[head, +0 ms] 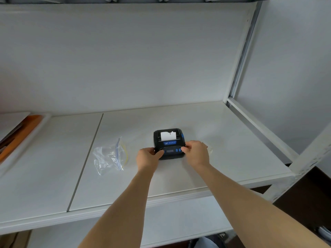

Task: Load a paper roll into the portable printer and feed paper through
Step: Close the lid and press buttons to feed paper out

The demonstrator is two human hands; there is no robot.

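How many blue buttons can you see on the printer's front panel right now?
2 clearly visible: both sit side by side at the right end of the printer's front panel, next to the right hand's fingertips. More may be hidden under the left hand's thumb at the other end.

Both forearms are bare from the bottom edge of the view up to each grip — no sleeve, cuff, watch, band or glove shows on them. The left hand (148, 157) and the right hand (196, 153) are bare too, with no ring visible on the fingers in view. Behind each grip the wrist narrows — then the forearm widens.
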